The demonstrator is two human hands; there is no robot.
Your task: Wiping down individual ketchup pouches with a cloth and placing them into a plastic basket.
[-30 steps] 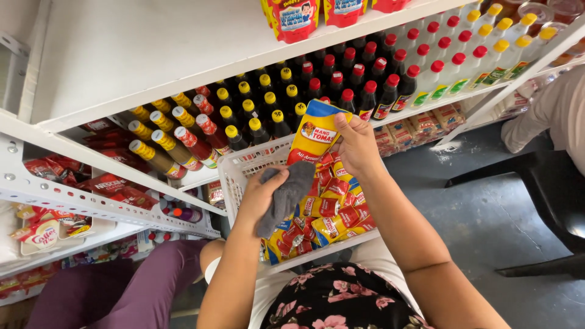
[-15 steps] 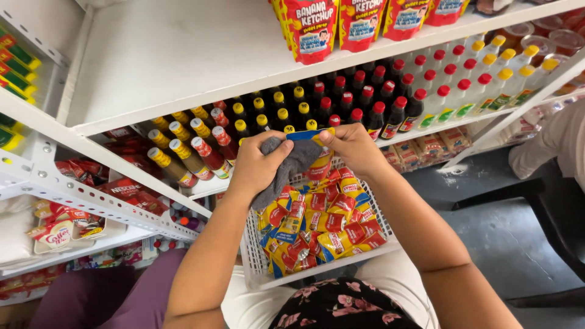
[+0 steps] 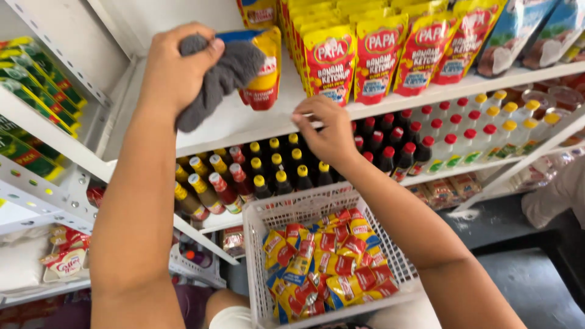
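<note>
White shop shelving, several tiers, stocked. Upper shelf [image 3: 256,125]: row of standing red-and-yellow sauce pouches [image 3: 378,55], with bare board at the left end. Left hand [image 3: 177,67]: grip closed around a grey cloth [image 3: 222,76] and one pouch [image 3: 263,67], pressed at the bare end of that shelf. Right hand [image 3: 329,131]: at the shelf edge, fingers loosely curled, holding nothing. Tier below: capped bottles [image 3: 274,167]. Lap: white basket [image 3: 317,210], many pouches left inside; judged partly done.
</note>
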